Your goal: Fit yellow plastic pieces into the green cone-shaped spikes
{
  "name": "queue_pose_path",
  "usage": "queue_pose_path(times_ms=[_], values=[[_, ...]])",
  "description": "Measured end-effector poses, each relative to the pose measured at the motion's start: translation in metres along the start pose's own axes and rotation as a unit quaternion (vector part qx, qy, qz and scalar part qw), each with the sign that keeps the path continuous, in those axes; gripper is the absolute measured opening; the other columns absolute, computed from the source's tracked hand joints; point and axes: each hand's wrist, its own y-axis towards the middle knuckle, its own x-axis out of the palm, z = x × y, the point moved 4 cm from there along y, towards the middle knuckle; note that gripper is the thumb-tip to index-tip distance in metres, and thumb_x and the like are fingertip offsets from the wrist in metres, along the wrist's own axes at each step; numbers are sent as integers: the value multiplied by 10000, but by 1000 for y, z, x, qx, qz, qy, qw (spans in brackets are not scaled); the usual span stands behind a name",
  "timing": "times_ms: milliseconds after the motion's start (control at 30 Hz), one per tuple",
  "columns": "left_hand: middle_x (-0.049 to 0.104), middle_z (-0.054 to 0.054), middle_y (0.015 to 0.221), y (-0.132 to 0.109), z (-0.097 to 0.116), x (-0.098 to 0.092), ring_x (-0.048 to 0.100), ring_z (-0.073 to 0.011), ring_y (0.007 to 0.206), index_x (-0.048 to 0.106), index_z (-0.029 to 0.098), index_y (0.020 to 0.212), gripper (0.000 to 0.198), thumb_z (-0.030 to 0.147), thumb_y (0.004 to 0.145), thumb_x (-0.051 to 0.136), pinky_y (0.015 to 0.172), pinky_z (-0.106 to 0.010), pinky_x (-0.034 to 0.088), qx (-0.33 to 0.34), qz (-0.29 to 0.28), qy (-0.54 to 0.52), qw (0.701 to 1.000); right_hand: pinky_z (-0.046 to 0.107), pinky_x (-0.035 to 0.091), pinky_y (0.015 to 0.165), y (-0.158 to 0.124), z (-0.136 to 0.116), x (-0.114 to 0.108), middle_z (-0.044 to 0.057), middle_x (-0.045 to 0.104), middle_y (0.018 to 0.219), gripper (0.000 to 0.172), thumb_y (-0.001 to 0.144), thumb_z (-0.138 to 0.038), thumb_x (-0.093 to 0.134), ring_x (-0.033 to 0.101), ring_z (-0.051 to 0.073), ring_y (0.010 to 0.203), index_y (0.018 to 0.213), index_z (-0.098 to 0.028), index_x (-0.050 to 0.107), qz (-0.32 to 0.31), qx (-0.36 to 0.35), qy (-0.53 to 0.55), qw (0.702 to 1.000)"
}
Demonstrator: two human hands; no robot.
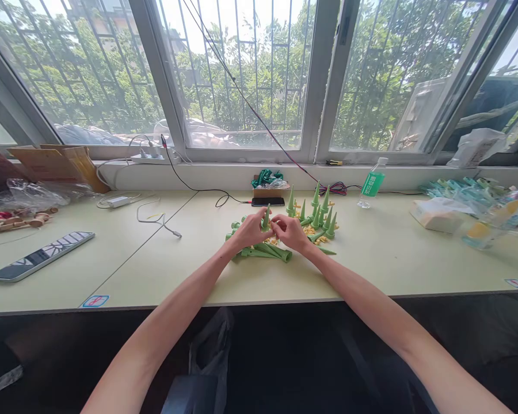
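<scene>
Green cone [265, 220] pinched between left hand [250, 230] and right hand [290, 231]; upright cones [322, 210] just behind, phone [267, 202] beyond

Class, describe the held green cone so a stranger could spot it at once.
Below the window, green cones cluster on the pale table. The held cone points up between the left hand and right hand. Only it is gripped; the rest stand or lie loose.

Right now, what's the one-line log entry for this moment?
left hand: holds green cone | right hand: at the cone | upright cones: behind | lying cones: beneath hands
</scene>
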Motion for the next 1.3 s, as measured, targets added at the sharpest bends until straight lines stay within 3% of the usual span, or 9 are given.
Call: queue_pose_path(times_ms=[500,1300], values=[[608,52,789,0,2,-2,425,-67,495,460,222,1029,375,266,707,647,524,-205,324,-4,13,-7,1000,254,434,571,-1,-2,-1,7,625,595,188,884,-325,519,556,137,531,851,-177,630,-10,-1,-6,1000],[461,77,658,0,2,-1,353,-81,502,462,221,969,306,277,721,633,517,-215,261,0,10,1,1000,251,404,574,-1,-8,-3,7,603,588,235,896,-330,494,526,132,548,820,-165,642,-10,-8,-13,1000]])
